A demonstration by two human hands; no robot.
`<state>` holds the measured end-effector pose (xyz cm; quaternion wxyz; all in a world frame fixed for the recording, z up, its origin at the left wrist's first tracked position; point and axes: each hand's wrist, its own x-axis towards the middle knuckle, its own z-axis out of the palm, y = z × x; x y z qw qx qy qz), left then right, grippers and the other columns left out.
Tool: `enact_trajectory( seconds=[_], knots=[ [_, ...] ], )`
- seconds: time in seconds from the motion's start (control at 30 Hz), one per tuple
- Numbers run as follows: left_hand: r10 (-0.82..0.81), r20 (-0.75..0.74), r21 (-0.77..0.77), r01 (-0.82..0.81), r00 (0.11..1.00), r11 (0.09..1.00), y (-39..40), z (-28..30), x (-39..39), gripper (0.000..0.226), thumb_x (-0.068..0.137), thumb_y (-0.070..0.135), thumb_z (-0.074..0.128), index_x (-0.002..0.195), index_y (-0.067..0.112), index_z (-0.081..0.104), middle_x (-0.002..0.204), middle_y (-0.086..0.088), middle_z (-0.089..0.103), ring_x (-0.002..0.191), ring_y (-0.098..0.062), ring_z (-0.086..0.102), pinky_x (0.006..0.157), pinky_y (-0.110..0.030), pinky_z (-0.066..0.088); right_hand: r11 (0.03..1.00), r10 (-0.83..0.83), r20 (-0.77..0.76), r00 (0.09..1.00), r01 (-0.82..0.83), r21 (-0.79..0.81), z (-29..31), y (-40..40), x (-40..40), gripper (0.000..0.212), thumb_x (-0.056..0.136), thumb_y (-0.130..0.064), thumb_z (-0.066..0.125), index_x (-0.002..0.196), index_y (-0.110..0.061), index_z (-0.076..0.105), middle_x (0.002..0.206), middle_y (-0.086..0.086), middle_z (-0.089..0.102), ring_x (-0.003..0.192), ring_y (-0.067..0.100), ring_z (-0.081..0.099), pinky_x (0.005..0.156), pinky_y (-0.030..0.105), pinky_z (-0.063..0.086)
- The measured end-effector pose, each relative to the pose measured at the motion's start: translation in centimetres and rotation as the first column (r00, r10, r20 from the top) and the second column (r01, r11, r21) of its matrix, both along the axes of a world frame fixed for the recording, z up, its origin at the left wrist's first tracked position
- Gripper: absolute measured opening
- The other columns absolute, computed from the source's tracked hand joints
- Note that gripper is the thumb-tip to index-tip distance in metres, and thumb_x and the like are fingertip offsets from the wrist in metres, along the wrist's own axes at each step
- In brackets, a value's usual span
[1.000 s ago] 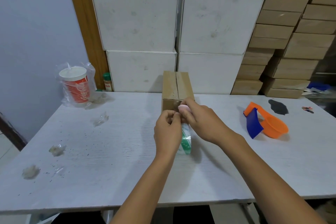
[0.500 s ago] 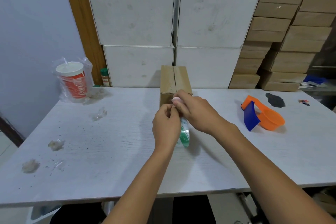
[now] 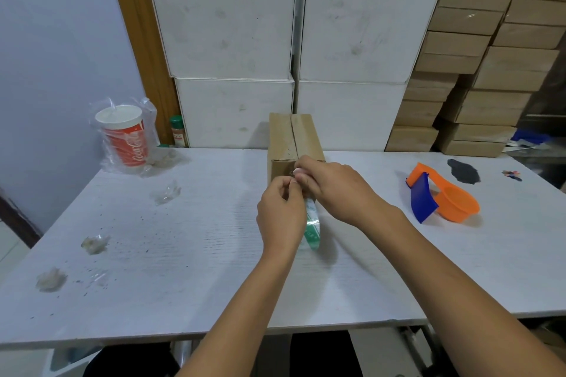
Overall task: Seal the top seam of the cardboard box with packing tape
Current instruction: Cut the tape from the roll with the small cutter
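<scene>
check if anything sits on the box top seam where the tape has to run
Nothing visible does. The top seam of the cardboard box lies bare from its far edge to the near edge, where the right hand and left hand hold the tape roll against the box's front face.

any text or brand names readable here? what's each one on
"Coca-Cola": white script on the red paper cup, inside a clear plastic bag.
Green print on the tape roll: too blurred and partly hidden to read.
Small bottle with a green cap: label too small to read.
Cardboard box: no legible marking.
</scene>
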<state>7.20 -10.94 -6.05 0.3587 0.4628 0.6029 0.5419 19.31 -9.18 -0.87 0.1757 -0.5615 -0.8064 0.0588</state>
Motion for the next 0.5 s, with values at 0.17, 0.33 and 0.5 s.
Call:
enact_trajectory(
  seconds=[0.17,0.33,0.5],
  knots=[
    [0.013,-0.006,0.017,-0.013,1.000,1.000,-0.04,-0.08,0.00,0.026,0.106,0.031,0.055,0.088,0.023,0.072,0.082,0.003,0.076,0.082,-0.017,0.071,0.078,-0.042,0.056,1.000,-0.012,0.041,0.999,0.011,0.023,0.05,-0.28,0.29,0.025,0.114,-0.043,0.037,0.112,-0.025,0.055,0.095,-0.002,0.074,0.084,0.032,0.064,0.076,0.045,0.054],
    [-0.002,-0.024,0.007,0.003,1.000,1.000,0.08,0.01,0.06,0.024,0.104,0.029,0.056,0.087,0.023,0.071,0.082,0.004,0.076,0.081,-0.016,0.070,0.076,-0.039,0.052,0.999,-0.010,0.039,0.999,0.009,0.032,0.02,-0.37,0.25,0.025,0.114,-0.041,0.039,0.118,-0.024,0.058,0.099,0.000,0.075,0.087,0.033,0.065,0.077,0.045,0.054],
    [0.008,-0.014,0.018,-0.007,1.000,1.000,-0.03,-0.09,0.04,0.025,0.106,0.031,0.055,0.090,0.025,0.073,0.085,0.006,0.079,0.084,-0.012,0.073,0.078,-0.037,0.054,0.999,-0.015,0.054,0.998,0.013,0.045,-0.25,-0.30,0.63,0.025,0.114,-0.043,0.039,0.114,-0.025,0.057,0.093,-0.007,0.069,0.086,0.032,0.065,0.073,0.043,0.051]
  ],
)
